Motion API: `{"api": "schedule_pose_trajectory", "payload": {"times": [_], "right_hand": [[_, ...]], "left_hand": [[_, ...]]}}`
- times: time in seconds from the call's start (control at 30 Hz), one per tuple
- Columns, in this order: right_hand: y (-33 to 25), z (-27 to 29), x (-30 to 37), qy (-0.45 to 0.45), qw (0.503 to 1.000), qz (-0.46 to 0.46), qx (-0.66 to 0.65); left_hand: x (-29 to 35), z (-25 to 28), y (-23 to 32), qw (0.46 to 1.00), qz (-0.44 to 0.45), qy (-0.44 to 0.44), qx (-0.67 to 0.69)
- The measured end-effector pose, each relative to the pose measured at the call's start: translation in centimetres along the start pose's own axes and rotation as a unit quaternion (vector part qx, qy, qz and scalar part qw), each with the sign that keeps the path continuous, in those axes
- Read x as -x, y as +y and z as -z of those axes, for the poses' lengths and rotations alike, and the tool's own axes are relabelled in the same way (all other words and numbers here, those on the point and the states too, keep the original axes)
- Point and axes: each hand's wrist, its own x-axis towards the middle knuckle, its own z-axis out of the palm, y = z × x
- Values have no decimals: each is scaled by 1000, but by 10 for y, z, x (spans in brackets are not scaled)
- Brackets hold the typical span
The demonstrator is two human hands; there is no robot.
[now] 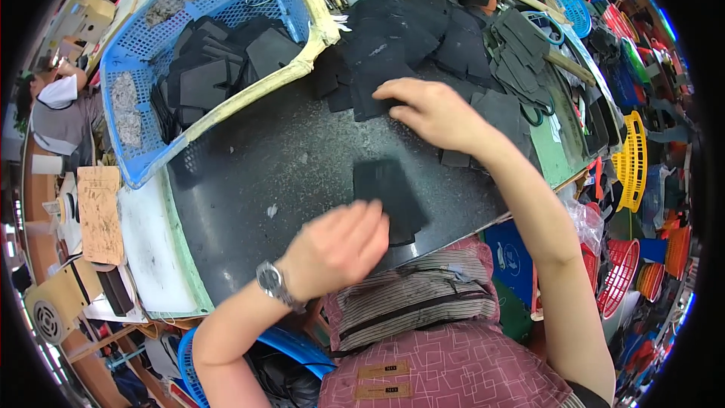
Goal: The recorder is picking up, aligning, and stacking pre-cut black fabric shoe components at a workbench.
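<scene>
Many dark pieces (389,34), upper centre, seemed pending; one panel (393,189) lay centre. Left hand (340,242) had fingers curled, right hand (434,112) parted; grips unclear.

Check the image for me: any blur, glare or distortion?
Head view: left hand blurred, apparently by motion; right hand sharper. Same view: pale sheen on the black tabletop near its front edge; surroundings curve toward the dark rim.
</scene>
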Motion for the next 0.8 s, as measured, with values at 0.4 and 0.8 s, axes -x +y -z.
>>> {"api": "schedule_pose_trajectory", "payload": {"times": [0.4,0.8], "right_hand": [[-51,40,83,189,962,-193,-30],[-72,-19,64,-73,902,-301,-302]], "left_hand": [[23,-2,0,922,278,123,240],[21,-18,19,742,514,39,429]]}}
